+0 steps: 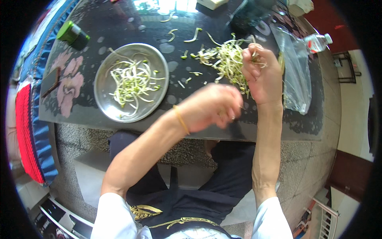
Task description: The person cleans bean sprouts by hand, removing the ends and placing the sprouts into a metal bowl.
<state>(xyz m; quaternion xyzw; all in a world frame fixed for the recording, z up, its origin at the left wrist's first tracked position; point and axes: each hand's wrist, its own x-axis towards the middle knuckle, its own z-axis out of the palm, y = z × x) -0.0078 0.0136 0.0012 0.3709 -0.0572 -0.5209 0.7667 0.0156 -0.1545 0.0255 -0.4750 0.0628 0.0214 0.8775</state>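
Observation:
My right hand (263,76) is raised over the right side of a heap of bean sprouts (228,58). Its fingers are curled around some thin sprout pieces (256,58), whose ends stick out near the fingertips. Motion blurs my left hand (216,106), which wears a yellow band at the wrist. It hovers above the table's near edge, below the heap, with its fingers bent; whether anything is in them is unclear. To the left, a round metal plate (103,98) carries a loose pile of pale sprouts with green heads (131,80).
Stray sprouts (195,35) lie on the dark, glossy tabletop (179,68). A clear plastic bag (297,80) and a bottle with a white cap (317,43) are at the right. At far left are a green-lidded jar (71,33) and a small dark flat object (50,82).

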